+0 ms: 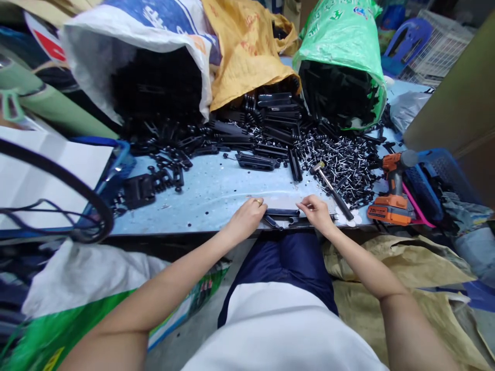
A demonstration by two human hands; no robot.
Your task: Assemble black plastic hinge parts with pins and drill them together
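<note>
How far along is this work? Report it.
Done: I can't confirm any finished piece; some long black parts on the bench may be assembled. In hand: a black piece at the near edge, between left hand and right hand. Left: probably plenty, given the heaped loose pins and the green bag of black parts.
</note>
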